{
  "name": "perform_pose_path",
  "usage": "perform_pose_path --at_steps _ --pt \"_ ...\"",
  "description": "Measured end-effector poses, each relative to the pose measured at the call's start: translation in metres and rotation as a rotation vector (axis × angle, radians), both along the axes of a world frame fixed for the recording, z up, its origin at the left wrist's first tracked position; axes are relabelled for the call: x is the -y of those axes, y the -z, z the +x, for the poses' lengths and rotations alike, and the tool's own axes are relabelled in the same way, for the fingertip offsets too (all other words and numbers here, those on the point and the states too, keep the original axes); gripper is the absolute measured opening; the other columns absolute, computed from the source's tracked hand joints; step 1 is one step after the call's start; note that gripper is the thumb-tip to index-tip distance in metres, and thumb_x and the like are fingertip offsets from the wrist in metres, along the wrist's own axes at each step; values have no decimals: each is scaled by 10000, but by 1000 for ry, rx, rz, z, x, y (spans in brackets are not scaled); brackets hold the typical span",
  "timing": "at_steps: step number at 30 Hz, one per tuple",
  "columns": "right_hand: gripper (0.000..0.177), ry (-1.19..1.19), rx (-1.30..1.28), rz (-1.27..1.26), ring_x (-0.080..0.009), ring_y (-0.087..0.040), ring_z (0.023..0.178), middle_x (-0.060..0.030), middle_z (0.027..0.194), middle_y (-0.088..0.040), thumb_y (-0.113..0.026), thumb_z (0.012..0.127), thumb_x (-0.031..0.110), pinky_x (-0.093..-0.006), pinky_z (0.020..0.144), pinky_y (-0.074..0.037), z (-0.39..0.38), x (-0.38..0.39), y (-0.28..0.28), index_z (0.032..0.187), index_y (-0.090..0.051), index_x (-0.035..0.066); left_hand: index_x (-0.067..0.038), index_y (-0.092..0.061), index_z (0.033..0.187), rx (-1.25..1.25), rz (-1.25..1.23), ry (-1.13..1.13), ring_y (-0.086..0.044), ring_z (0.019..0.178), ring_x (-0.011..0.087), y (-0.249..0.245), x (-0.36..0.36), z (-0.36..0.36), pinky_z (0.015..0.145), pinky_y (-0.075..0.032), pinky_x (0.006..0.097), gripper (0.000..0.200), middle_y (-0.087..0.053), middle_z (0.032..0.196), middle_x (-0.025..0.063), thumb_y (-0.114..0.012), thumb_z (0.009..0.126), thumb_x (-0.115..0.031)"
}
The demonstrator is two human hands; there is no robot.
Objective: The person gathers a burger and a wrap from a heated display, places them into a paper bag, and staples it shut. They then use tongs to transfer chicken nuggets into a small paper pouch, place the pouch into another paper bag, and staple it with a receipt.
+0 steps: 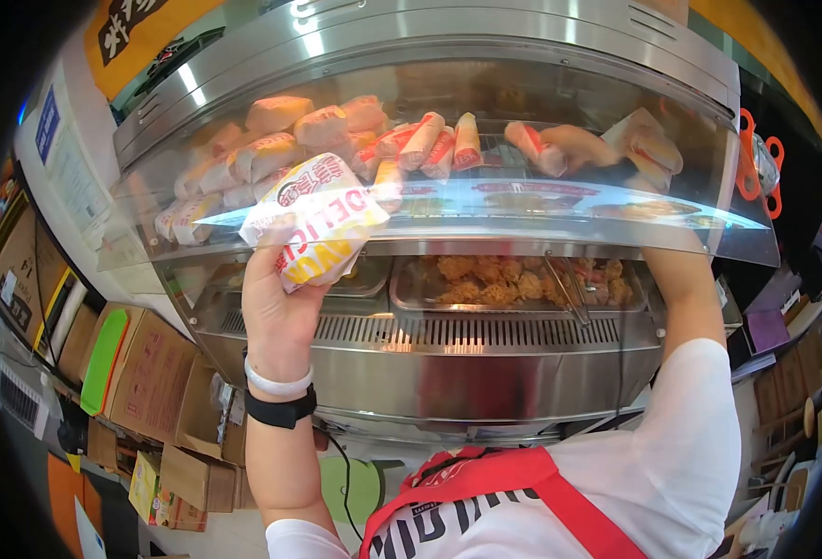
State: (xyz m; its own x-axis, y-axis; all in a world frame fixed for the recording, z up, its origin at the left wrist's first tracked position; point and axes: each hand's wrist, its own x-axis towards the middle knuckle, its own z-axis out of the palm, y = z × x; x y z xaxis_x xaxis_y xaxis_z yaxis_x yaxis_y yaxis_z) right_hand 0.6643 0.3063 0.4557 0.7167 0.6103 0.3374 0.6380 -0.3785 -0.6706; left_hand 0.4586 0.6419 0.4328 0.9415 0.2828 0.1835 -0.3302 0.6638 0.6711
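My left hand (285,298) is wrapped round a burger in printed white, yellow and red paper (316,224), held up in front of the glass of a heated display case (485,373). My right forearm reaches under the glass at the right, and my right hand (653,186) is inside on the upper shelf, beside a pale paper wrapper (648,144). Glare and the wrapper hide its fingers, so I cannot make out its grip. Wrapped rolls (423,142) lie mid-shelf, and several wrapped burgers (266,156) are piled at the left.
Below the shelf, a metal tray (411,300) holds fried chicken pieces (499,279) with metal tongs (569,291) across it. Cardboard boxes (155,373) and a green tray (103,361) stand at the lower left. Red-handled scissors (748,158) hang at the right. A green stool (355,489) is below.
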Motion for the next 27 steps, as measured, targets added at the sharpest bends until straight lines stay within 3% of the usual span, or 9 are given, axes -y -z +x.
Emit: perform_pose_path --at_steps 2,4,6,8,10,14,18,23,27 --pt "290 386 -55 -78 -110 -452 638 -25 668 -468 -520 803 346 -232 627 -361 -75 -11 -18 791 -532 57 -23 -416 1180 2 0 29 -500 1072 311 0 2 0 883 -422 501 385 -508 1162 153 -524 839 -166" --pt "305 250 150 246 -119 -484 613 -39 724 -510 -498 819 327 -228 576 -396 -117 4 10 891 -546 35 -27 -429 1170 11 -5 45 -512 1059 304 3 3 2 878 -429 493 370 -519 1150 148 -526 845 -174" --pt "333 87 -678 593 -148 -525 579 -65 801 -547 -503 817 303 -246 499 -436 -133 13 23 1007 -526 30 -35 -450 1152 -30 -16 56 -540 1026 279 9 4 5 869 -443 469 345 -547 1114 132 -525 852 -186" --pt "431 54 -893 707 -184 -546 554 -104 851 -558 -524 813 298 -276 434 -449 -174 9 40 1145 -446 34 -39 -457 1145 -30 -21 46 -560 996 260 15 5 8 862 -451 449 338 -565 1088 117 -532 846 -181" --pt "533 -183 -1065 698 -205 -561 598 -137 899 -546 -535 820 295 -294 484 -476 -187 9 53 1247 -342 42 -41 -466 1136 -7 13 93 -562 991 254 21 5 12 856 -456 442 334 -567 1086 117 -541 841 -179" --pt "645 -240 -819 676 -215 -570 646 -146 954 -508 -592 790 335 -303 518 -505 -177 1 65 1271 -283 38 -22 -465 1128 -46 9 32 -584 948 245 43 5 18 815 -485 436 358 -580 1040 119 -570 820 -171" --pt "722 -314 -974 635 -224 -575 654 -142 968 -503 -638 755 343 -312 517 -509 -157 0 76 1288 -251 48 -35 -480 1119 -129 -2 -39 -584 946 234 69 10 7 810 -482 429 349 -588 1033 100 -578 815 -176" --pt "736 -594 -1258 247 -177 -583 744 -96 979 -518 -624 781 182 -309 631 -515 -150 1 103 1355 -176 79 -29 -465 1154 -222 -103 -197 -557 997 253 117 16 -39 899 -413 426 363 -568 1101 109 -531 835 -187" --pt "762 -810 -1421 -11 -142 -550 782 -77 992 -513 -642 781 216 -263 672 -466 -157 -31 126 1352 -171 32 -69 -441 1200 -166 -239 -314 -495 1087 263 157 35 -86 958 -344 444 464 -529 1170 95 -539 816 -311"
